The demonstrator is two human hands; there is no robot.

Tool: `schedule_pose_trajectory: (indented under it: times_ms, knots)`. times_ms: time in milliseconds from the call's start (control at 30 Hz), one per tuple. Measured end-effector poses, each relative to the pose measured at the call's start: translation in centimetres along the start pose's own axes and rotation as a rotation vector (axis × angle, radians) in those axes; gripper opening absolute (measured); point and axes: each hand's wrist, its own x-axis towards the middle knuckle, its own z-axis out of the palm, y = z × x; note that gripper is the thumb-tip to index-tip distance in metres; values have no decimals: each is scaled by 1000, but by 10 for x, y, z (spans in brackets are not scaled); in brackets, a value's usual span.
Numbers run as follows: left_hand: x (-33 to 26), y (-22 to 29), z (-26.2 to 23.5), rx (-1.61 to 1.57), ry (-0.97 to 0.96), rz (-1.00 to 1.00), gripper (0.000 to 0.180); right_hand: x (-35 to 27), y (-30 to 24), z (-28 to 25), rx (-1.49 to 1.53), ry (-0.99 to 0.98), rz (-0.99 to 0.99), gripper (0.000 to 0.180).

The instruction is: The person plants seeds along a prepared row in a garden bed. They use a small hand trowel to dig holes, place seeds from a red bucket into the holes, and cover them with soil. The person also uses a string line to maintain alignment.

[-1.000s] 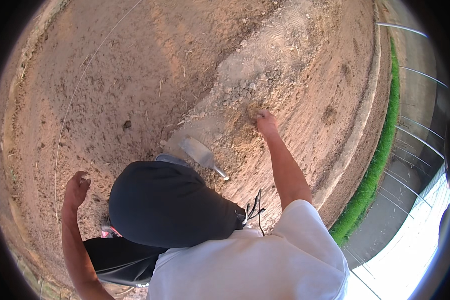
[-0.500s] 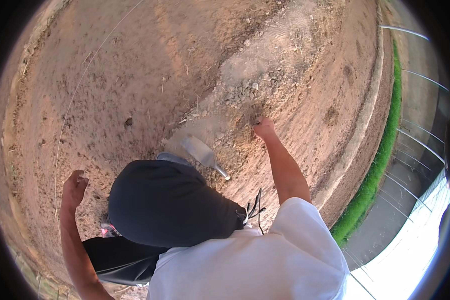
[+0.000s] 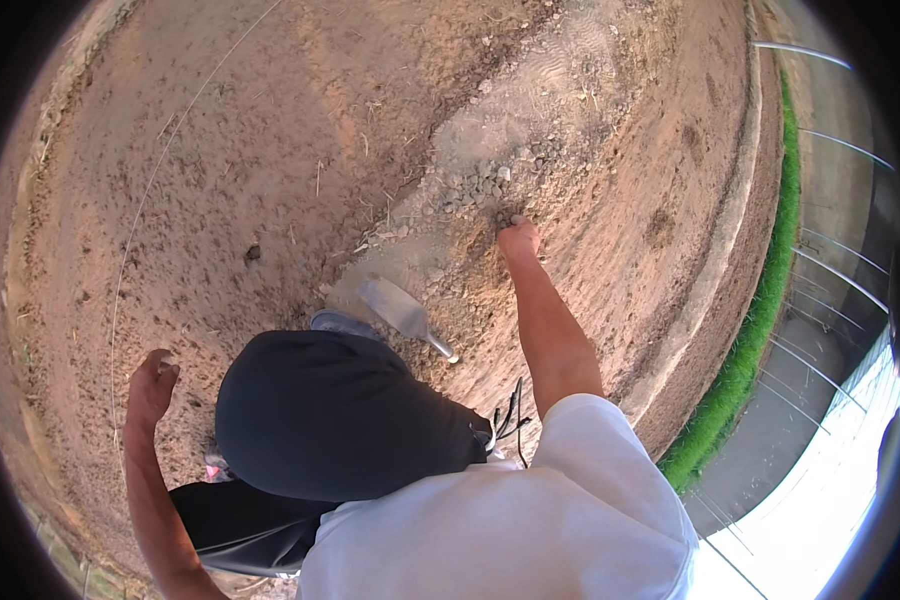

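My right hand reaches down to the pale strip of broken earth, its fingers closed around a dark clod of soil that is partly hidden by them. Out to the left, my left hand hangs above the brown soil, fingers loosely bent and apart, with no held thing discernible. Between my hands, a metal trowel lies on the dirt beside my shoe, its handle pointing toward me and to the right.
Small stones and clods are scattered just beyond my right hand. A thin string runs along the soil at left. On the right, a raised earth edge borders a green grass strip, with thin curved rods past it.
My right hand has moved slightly forward and left with the dark clod at its fingers. My left hand has shifted a little toward me. The trowel still lies in place.
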Motion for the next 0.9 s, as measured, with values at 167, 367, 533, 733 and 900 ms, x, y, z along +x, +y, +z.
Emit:
schedule_pose_trajectory:
  times_ms: [167,367,533,733,900]
  knots:
    - [0,-22,3,12,-15,-5,33,10,-14,-9,621,-349,148,29]
    - [-2,-16,0,-31,-7,8,32,-12,-52,-29,901,-536,251,23]
    - [6,-7,-1,-24,-13,41,32,-8,-57,-36,945,-439,258,18]
    - [-4,-16,-3,-33,-4,-17,33,-16,-71,-86,1147,-337,183,37]
    - [8,-15,1,-20,-23,4,32,-44,-41,-70,120,-271,-116,85]
